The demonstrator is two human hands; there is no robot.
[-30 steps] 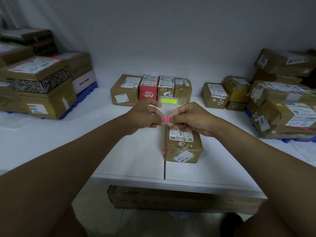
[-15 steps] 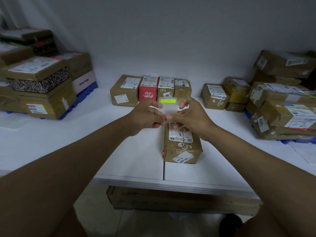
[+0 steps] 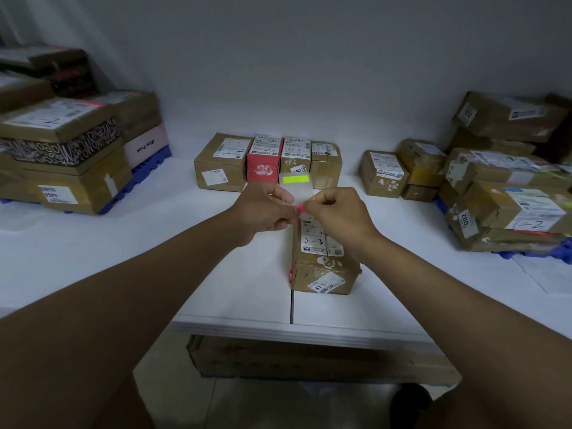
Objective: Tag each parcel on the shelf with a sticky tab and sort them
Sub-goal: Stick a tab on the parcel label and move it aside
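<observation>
Left hand (image 3: 263, 209) gripping tab sheet (image 3: 296, 188); right hand (image 3: 335, 212) pinching pink tab (image 3: 301, 209). Parcel (image 3: 322, 252) directly beneath right hand, long axis running near to far, nearer right.

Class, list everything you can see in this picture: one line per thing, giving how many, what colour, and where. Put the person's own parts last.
Near parcel: one, brown, marked 3-3, on the shelf below the hands.
Back row parcels: four, three brown and one red, against the wall.
Left stack: several, mostly brown, on a blue pallet.
Right pile: several, brown, at the shelf's right.
Shelf: one, white.
Tab sheet: one, translucent with a green tab, held up.
Pink tab: one, between the hands.
Flat carton: one, brown, under the shelf.
Left hand: holds the sheet.
Right hand: fingers pinch the pink tab.
</observation>
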